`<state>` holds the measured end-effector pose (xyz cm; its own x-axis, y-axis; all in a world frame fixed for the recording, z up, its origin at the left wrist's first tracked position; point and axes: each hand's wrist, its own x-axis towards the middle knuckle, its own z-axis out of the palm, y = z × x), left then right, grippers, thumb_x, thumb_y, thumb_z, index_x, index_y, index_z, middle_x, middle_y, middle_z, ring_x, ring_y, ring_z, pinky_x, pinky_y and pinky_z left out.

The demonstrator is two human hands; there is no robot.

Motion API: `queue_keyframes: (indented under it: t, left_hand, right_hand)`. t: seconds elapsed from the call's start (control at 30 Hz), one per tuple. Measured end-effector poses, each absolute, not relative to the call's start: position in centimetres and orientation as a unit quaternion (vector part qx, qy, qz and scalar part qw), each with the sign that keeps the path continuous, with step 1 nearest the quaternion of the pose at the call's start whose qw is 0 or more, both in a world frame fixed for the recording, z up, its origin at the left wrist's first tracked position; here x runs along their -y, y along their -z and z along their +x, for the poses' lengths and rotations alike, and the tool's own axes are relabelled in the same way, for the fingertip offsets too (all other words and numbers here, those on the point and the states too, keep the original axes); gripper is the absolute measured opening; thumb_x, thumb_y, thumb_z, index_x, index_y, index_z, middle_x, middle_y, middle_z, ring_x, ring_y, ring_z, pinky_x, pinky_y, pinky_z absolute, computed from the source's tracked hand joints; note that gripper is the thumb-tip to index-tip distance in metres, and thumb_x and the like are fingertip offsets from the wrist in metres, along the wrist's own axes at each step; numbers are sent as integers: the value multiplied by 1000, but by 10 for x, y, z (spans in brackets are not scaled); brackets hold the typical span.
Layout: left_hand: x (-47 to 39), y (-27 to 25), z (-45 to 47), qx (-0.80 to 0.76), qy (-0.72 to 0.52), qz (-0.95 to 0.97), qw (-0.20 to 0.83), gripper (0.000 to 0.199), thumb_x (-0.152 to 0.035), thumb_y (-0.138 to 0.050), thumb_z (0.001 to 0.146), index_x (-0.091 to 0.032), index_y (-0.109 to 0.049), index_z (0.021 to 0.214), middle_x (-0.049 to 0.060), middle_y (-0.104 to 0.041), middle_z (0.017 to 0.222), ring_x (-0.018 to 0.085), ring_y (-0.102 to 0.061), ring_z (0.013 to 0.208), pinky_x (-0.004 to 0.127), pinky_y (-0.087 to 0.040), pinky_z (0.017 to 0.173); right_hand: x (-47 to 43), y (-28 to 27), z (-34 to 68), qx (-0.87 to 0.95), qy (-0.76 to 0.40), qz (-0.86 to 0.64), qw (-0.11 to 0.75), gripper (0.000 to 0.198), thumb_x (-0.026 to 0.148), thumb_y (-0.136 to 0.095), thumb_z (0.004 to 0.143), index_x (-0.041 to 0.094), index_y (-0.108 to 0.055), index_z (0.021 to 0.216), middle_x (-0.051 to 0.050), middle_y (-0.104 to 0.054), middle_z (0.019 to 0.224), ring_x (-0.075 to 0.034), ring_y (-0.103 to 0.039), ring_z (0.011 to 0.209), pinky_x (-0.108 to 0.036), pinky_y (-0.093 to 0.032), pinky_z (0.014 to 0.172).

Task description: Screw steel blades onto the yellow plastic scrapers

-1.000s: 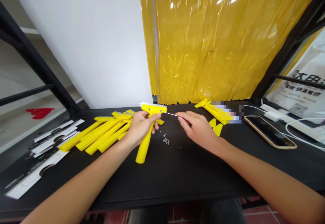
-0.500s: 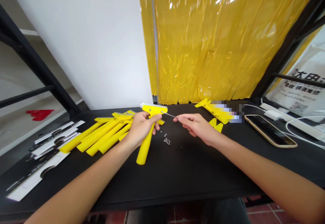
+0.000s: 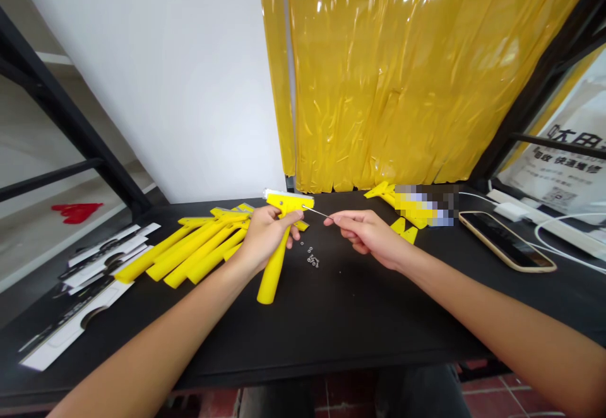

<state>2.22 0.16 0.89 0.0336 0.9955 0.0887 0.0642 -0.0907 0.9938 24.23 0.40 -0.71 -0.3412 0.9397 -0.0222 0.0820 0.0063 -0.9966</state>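
My left hand [image 3: 274, 225] is closed around the neck of a yellow scraper [image 3: 272, 279], its handle pointing down toward me. A grey metal strip runs along the top of its head, and two small screws show on the face. Pinched in the fingertips of my right hand [image 3: 357, 232] is a thin metal hex key [image 3: 319, 214]. The key's far tip meets the screw at the right end of the scraper head. Below, on the black table [image 3: 303, 336], lie several small nuts and screws [image 3: 312, 259].
Several yellow scrapers [image 3: 189, 247] lie fanned out at left, beside white-and-black card sleeves [image 3: 76, 326]. More yellow parts [image 3: 404, 232] and a partly blurred pack sit behind my right hand. A phone [image 3: 506, 241], white cables and a power strip [image 3: 544, 219] occupy the right side.
The camera view has shifted slightly. Both hands keep the same hold, and the hex key's tip stays at the right screw.
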Motion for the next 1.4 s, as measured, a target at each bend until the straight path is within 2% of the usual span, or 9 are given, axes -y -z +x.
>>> queue_keyframes:
  t: [0.47, 0.53, 0.63, 0.73, 0.87, 1.03, 1.1, 1.23, 1.4]
  left_hand:
    - [-1, -10, 22, -491, -489, 548, 467, 19, -30, -74, 79, -13, -67, 76, 3, -63, 53, 10, -50, 38, 25, -36, 40]
    - [-1, -9, 22, -495, -489, 552, 459, 18, -29, -74, 80, -12, -67, 76, 3, -63, 53, 10, -50, 37, 24, -37, 40]
    - [-2, -8, 21, -510, -482, 560, 440, 19, -29, -74, 80, -12, -67, 74, 3, -63, 52, 10, -51, 37, 24, -37, 40]
    - [-3, -7, 21, -521, -465, 567, 437, 19, -29, -75, 79, -11, -69, 76, 4, -64, 52, 11, -52, 38, 24, -38, 40]
    - [-4, -6, 21, -529, -446, 567, 447, 18, -27, -74, 80, -11, -70, 76, 5, -64, 52, 11, -53, 38, 24, -40, 41]
    - [0, -4, 24, -535, -429, 589, 427, 19, -27, -75, 79, -12, -69, 70, 5, -66, 53, 11, -53, 38, 24, -40, 43]
    - [0, -2, 25, -531, -428, 596, 424, 19, -27, -75, 78, -12, -69, 69, 5, -66, 53, 11, -54, 39, 24, -41, 44]
    - [-2, 1, 26, -518, -447, 576, 447, 16, -26, -74, 77, -10, -72, 74, 5, -66, 54, 12, -56, 43, 24, -45, 47]
    - [-6, 2, 24, -525, -457, 568, 441, 14, -22, -72, 76, -8, -73, 75, 5, -64, 53, 11, -54, 43, 24, -43, 46]
  right_hand:
    - [-8, 10, 243, 585, -591, -412, 373, 40, 52, -66, 84, 18, -73, 105, 7, -30, 61, -8, -20, 51, -24, -12, 43]
    - [-7, 11, 243, 627, -526, -430, 382, 41, 52, -63, 87, 18, -70, 109, 6, -36, 61, -9, -27, 50, -25, -18, 43]
    - [-4, 10, 244, 708, -317, -461, 430, 37, 46, -63, 89, 21, -60, 117, 5, -51, 64, -12, -45, 55, -27, -34, 52]
    - [0, 9, 245, 756, -140, -462, 442, 25, 41, -65, 90, 23, -59, 107, 1, -67, 74, -16, -62, 68, -30, -43, 65]
    - [2, 9, 247, 787, -57, -451, 418, 21, 45, -65, 91, 23, -64, 91, -2, -74, 83, -19, -69, 75, -30, -46, 68]
    - [2, 7, 249, 768, -16, -493, 409, 36, 51, -55, 96, 22, -67, 80, -2, -71, 68, -17, -65, 61, -30, -40, 62]
    - [2, 4, 250, 775, -16, -492, 397, 36, 50, -49, 99, 22, -66, 84, -3, -71, 73, -18, -65, 64, -31, -40, 63]
    - [1, 0, 251, 786, -66, -474, 391, 26, 40, -56, 93, 21, -56, 111, -4, -71, 87, -19, -66, 73, -30, -42, 65]
    - [-2, 3, 253, 807, -70, -441, 387, 19, 36, -49, 99, 21, -60, 101, -5, -73, 95, -20, -67, 82, -31, -43, 72]
